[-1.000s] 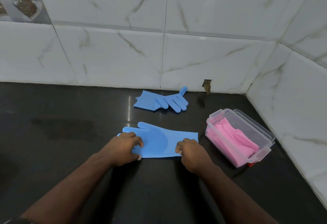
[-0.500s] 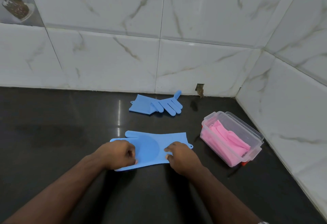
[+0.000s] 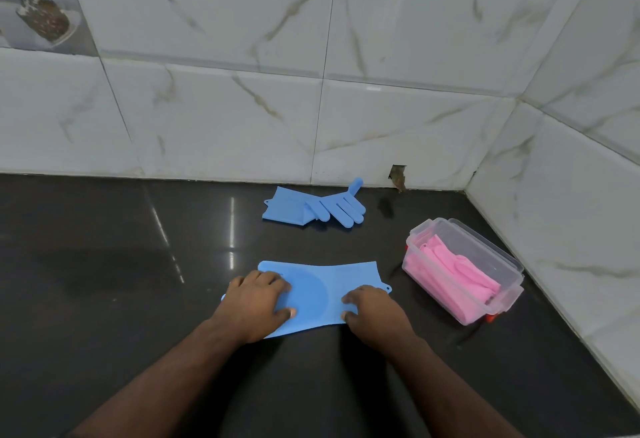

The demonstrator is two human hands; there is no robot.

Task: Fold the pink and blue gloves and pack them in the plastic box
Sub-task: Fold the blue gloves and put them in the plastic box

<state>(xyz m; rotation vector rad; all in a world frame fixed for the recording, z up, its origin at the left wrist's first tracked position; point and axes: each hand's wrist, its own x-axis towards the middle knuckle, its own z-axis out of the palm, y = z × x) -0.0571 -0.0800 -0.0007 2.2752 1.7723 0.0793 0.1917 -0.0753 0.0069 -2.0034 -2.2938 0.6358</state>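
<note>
Two hands are down on the near blue glove (image 3: 322,290), which lies flat on the dark bench (image 3: 104,281) straight in front of you. Your left hand (image 3: 258,302) covers the glove's finger end, its fingers curled over the edge and its thumb pressed onto the blue surface; whether the glove's fingers are folded under your palm I cannot tell. Your right hand (image 3: 372,311) sits on the cuff half, its fingers bent with the tips pressing the glove and its thumb at the glove's near edge. A rounded patch in a slightly deeper blue shows on the glove between your two hands, and a small hanging tab sticks out at the cuff corner just beyond your right hand.

Taking that glove as your marker: the second blue glove (image 3: 311,207) lies well beyond it, close to the foot of the tiled wall (image 3: 242,126), with its cuff folded over and its fingers pointing right. The plastic box (image 3: 485,250) stands to the right of the near glove, apart from it, near the side wall, with no lid on it. The pink gloves (image 3: 450,275) are folded inside the box. A small broken hole (image 3: 397,176) shows in the wall tile beyond and to the right of the far glove.
</note>
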